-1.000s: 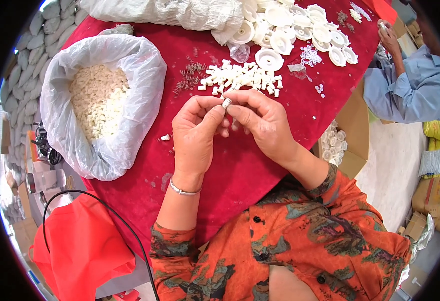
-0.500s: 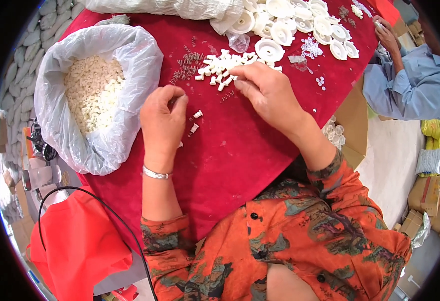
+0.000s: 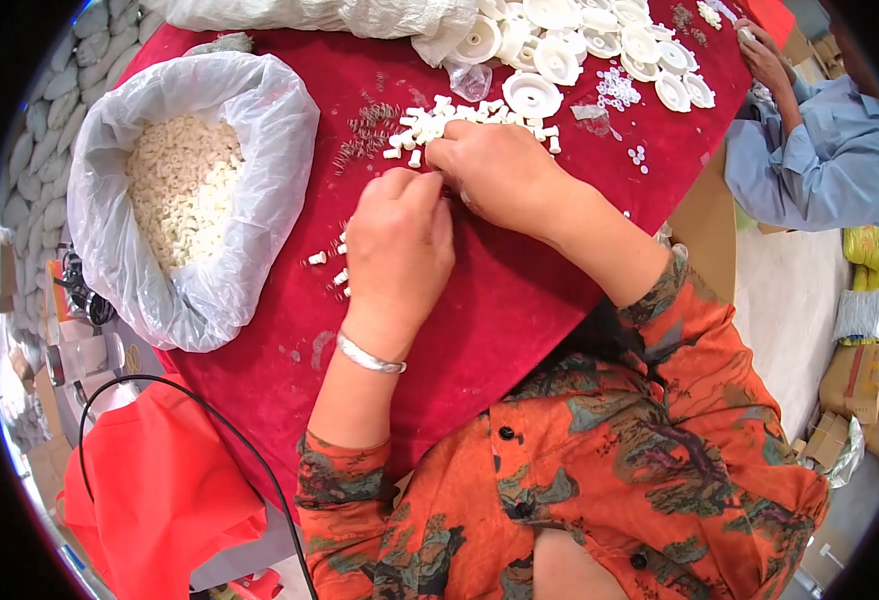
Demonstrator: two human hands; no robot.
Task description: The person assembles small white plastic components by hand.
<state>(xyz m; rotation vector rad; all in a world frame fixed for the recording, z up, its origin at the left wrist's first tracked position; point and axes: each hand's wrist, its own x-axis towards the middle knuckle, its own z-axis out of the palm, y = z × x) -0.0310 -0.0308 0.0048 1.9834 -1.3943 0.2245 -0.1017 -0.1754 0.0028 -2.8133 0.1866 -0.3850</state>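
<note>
From the head view, the left hand (image 3: 397, 250) and the right hand (image 3: 494, 172) meet fingertip to fingertip over the red cloth (image 3: 519, 300), fingers curled together at the near edge of a heap of small white plastic pieces (image 3: 459, 118) (what they pinch is hidden, so I cannot tell). A few loose pieces (image 3: 329, 265) lie just beside the left hand. A clear bag of white parts (image 3: 184, 190) sits well to the left.

Fingertips of the right hand (image 3: 499, 170) and any held part, hidden beneath it.
</note>
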